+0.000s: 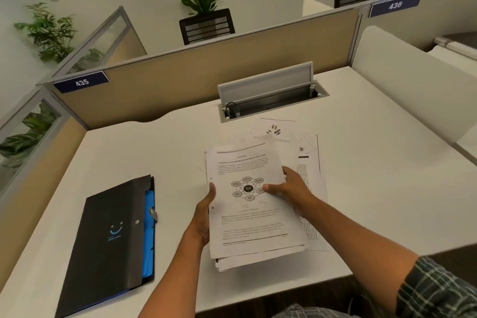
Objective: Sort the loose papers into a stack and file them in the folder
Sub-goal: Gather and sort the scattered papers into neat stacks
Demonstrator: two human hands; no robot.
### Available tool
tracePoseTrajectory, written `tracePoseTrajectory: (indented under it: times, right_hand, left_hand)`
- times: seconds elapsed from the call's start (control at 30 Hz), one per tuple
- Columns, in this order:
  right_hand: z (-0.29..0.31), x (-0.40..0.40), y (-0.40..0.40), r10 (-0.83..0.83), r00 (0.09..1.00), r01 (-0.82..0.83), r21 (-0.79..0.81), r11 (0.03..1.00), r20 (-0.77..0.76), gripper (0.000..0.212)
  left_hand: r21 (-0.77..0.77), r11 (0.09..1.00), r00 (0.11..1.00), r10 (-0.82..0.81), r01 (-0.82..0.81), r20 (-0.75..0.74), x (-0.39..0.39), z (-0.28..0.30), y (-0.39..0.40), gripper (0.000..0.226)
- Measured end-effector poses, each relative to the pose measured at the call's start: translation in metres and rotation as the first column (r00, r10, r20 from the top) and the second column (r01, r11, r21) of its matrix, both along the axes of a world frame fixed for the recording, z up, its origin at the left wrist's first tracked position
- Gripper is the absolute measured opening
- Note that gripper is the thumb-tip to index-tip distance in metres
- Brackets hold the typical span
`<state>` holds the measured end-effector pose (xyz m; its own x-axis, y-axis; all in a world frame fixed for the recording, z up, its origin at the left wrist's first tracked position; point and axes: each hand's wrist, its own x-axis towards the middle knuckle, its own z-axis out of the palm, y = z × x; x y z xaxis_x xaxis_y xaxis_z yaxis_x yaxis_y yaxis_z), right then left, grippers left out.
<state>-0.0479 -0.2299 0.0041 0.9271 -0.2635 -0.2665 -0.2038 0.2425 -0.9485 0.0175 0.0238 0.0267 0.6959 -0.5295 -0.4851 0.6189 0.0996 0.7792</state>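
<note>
A stack of printed papers (251, 217) is held above the white desk (374, 175), its top sheet showing text and a round diagram. My left hand (204, 214) grips the stack's left edge, thumb on top and fingers underneath. My right hand (289, 186) holds the right side, thumb pressed on the top sheet near the diagram. Several loose sheets (307, 160) lie spread on the desk behind and to the right of the stack. A black folder (108, 240) with blue inner dividers lies closed at the left, flap fastened.
An open cable tray (271, 97) with a raised lid sits in the desk at the back. Tan partition panels (206, 67) wall off the back and left. A white divider (402, 80) stands at the right. The desk's front edge runs just below the stack.
</note>
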Motion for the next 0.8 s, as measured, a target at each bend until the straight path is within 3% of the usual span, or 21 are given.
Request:
tracePoseTrajectory:
  times: [0.17,0.27,0.33,0.4,0.47,0.53,0.57,0.63,0.8]
  right_hand:
    - [0.011,0.009,0.008,0.059,0.998,-0.054,-0.135,0.989,0.032,0.064]
    - [0.015,0.021,0.006,0.077,0.997,-0.077,-0.119,0.99,-0.01,0.046]
    - [0.013,0.03,0.001,0.021,0.999,-0.029,-0.306,0.952,-0.03,0.026]
    - [0.005,0.037,-0.011,-0.05,0.997,0.01,-0.58,0.814,-0.053,0.019]
    - [-0.003,0.04,-0.025,-0.021,0.983,-0.138,-0.813,0.566,-0.181,0.055]
    - [-0.009,0.041,-0.038,0.017,0.932,-0.347,-0.874,0.341,-0.363,0.095]
    - [-0.011,0.04,-0.043,0.026,0.903,-0.421,-0.872,0.25,-0.429,0.105]
    - [-0.017,0.04,-0.049,0.024,0.869,-0.493,-0.863,0.106,-0.494,0.103]
    - [-0.022,0.043,-0.049,0.055,0.893,-0.438,-0.892,-0.116,-0.446,0.06]
  left_hand:
    - [0.242,0.969,0.994,-0.077,0.056,0.079,0.003,-0.005,0.002,0.054]
    - [0.24,0.97,0.997,-0.051,0.036,0.057,0.003,-0.005,0.006,0.047]
    - [0.244,0.97,0.998,-0.002,-0.011,0.055,0.004,-0.006,0.011,0.045]
    - [0.257,0.965,0.998,0.039,-0.048,0.04,0.005,-0.008,0.018,0.046]
    - [0.272,0.96,0.997,0.072,-0.071,0.008,0.005,-0.012,0.025,0.048]
    - [0.294,0.952,0.995,0.097,-0.088,-0.019,0.004,-0.017,0.03,0.048]
    - [0.303,0.948,0.994,0.106,-0.093,-0.027,0.003,-0.019,0.033,0.048]
    - [0.314,0.943,0.992,0.124,-0.108,-0.03,0.002,-0.022,0.036,0.046]
    - [0.31,0.94,0.986,0.162,-0.14,-0.046,0.002,-0.03,0.045,0.045]
